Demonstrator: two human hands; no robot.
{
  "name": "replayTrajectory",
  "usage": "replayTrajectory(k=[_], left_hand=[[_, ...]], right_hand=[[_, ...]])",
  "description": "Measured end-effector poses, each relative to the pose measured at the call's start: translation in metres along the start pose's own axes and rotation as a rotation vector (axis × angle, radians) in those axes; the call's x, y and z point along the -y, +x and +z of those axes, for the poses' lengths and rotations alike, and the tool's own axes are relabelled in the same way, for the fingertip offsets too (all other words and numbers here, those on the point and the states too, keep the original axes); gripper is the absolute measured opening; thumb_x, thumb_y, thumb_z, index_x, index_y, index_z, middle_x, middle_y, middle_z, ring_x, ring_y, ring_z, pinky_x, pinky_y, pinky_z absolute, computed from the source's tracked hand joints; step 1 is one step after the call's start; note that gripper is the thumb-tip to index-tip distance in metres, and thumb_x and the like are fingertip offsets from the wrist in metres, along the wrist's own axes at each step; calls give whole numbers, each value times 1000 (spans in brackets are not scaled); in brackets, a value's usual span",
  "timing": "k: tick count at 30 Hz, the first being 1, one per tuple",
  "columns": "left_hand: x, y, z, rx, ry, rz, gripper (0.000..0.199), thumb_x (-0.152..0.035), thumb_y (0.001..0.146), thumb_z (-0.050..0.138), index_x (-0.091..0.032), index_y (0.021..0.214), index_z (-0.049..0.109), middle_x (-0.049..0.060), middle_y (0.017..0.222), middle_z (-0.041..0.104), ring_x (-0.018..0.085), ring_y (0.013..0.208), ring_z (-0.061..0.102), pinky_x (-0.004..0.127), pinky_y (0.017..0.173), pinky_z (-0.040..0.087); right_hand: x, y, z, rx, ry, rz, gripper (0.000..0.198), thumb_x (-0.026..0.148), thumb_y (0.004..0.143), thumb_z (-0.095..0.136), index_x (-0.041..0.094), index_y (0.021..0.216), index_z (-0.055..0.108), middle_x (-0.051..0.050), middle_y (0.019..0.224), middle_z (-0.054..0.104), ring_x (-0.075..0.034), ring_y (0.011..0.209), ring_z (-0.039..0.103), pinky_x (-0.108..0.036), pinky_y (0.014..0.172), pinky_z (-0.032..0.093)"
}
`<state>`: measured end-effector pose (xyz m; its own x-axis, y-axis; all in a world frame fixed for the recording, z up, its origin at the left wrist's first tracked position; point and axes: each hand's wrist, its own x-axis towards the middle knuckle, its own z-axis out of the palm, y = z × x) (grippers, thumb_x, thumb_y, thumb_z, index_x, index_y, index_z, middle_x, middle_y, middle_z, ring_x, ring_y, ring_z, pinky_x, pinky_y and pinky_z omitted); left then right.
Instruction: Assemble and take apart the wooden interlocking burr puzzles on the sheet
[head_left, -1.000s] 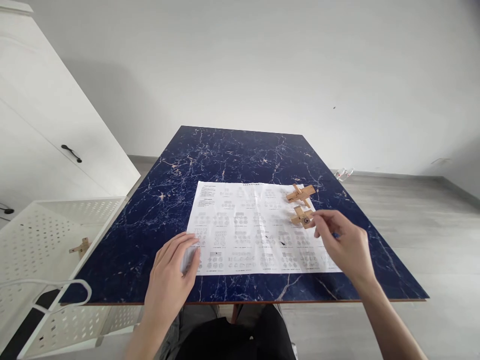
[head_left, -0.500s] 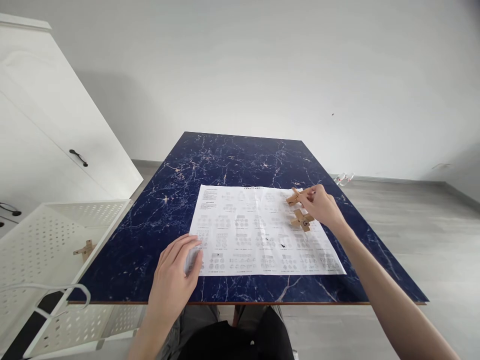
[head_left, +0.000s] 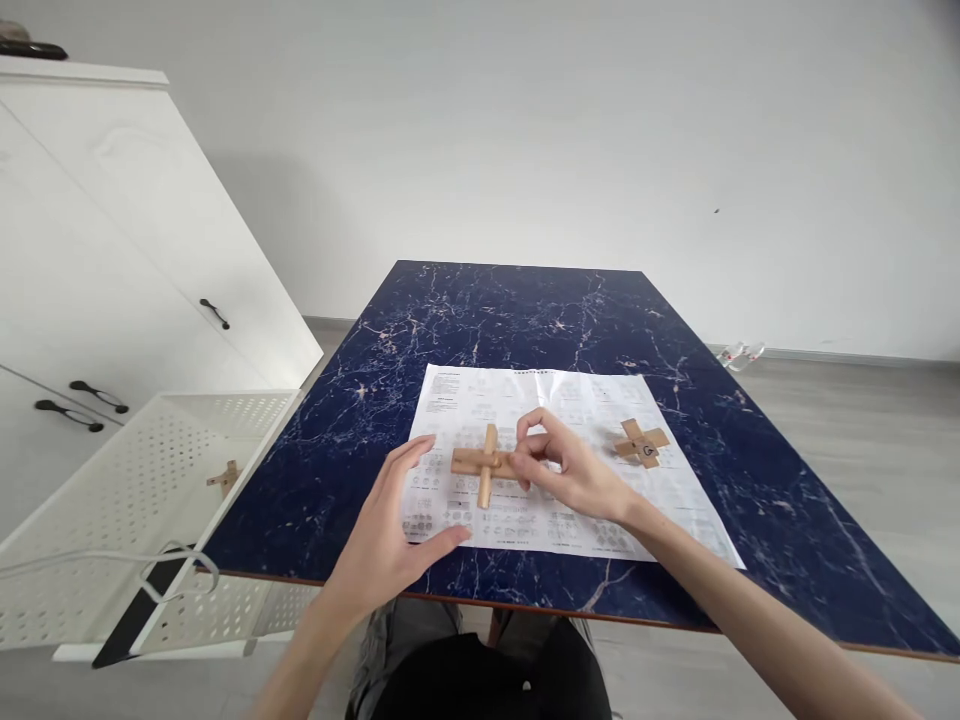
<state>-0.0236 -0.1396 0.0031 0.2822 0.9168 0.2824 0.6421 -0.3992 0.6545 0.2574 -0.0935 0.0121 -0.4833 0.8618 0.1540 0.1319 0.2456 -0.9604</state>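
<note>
My right hand [head_left: 566,465] pinches the right end of a cross-shaped wooden puzzle [head_left: 472,461], whose two wooden bars cross over the printed sheet. My left hand [head_left: 394,510] is open at the sheet's left side, thumb and fingers spread toward the puzzle but apart from it. A second wooden cross [head_left: 642,444] marked with a dark "G" lies on the right part of the sheet. The white instruction sheet [head_left: 540,395], covered in small diagrams, is creased and lies flat on the table beneath both crosses.
The dark blue marble-patterned table [head_left: 517,310] reaches back toward the wall. At the left stands a white perforated basket [head_left: 165,420] with another wooden piece [head_left: 223,479] inside and a white cable [head_left: 97,556] across it. Beyond is a white cabinet [head_left: 150,240].
My right hand has brought one wooden cross from the sheet's upper right to its left-centre. My left hand has lifted off the sheet's edge and opened wider. The view has shifted left.
</note>
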Motion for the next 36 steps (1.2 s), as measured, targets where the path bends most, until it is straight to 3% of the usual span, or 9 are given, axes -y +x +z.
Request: replayTrajectory(k=[3,7,11,17,22,26,31,36], left_hand=[[-3,11,0,177,-96,-42,115,-56,74,96,-34,166,32,16,170,44,42,151,52,60,119,52],[-2,18,7,290,-197,-48,108,-51,70,99,-32,161,43,15,161,58,41,146,59,59,120,51],[-4,20,11,261,-235,-47,97,-45,69,99,-29,152,53,14,149,67,40,135,67,57,116,55],[-6,22,10,256,-298,-82,92,-40,69,99,-30,149,55,12,149,67,38,132,69,54,113,58],[-2,18,11,251,-280,-93,97,-43,67,101,-30,150,52,14,149,67,41,131,69,58,114,57],[-1,16,12,274,-283,-109,98,-42,68,101,-32,151,50,13,154,64,40,133,69,57,115,56],[-4,15,12,277,-258,-98,97,-41,71,99,-37,152,47,10,156,61,36,131,70,52,110,61],[-4,11,12,210,-183,-41,97,-38,72,97,-37,154,45,9,154,62,36,133,68,53,112,59]], right_hand=[[-10,1,13,123,74,18,29,51,109,59,25,109,44,6,72,64,-15,65,56,-31,67,42],[-18,-3,19,175,184,37,34,55,108,61,25,108,44,6,73,64,-14,65,57,-29,65,40],[-17,-7,23,128,184,69,35,57,107,62,26,105,46,6,73,61,-14,64,54,-29,64,41],[-14,-8,32,37,224,71,32,55,108,61,26,104,47,5,75,60,-15,65,55,-30,65,43],[-15,-8,30,116,385,136,36,57,106,65,26,115,47,5,78,62,-14,65,56,-29,63,44],[-16,-9,30,233,411,111,34,53,109,61,26,124,46,7,75,58,-13,63,52,-27,59,41],[-16,-10,33,246,400,102,34,51,111,58,26,129,44,9,70,55,-12,59,47,-26,57,39],[-15,-10,32,230,401,105,31,53,109,60,24,113,50,6,72,58,-13,60,52,-26,56,39]])
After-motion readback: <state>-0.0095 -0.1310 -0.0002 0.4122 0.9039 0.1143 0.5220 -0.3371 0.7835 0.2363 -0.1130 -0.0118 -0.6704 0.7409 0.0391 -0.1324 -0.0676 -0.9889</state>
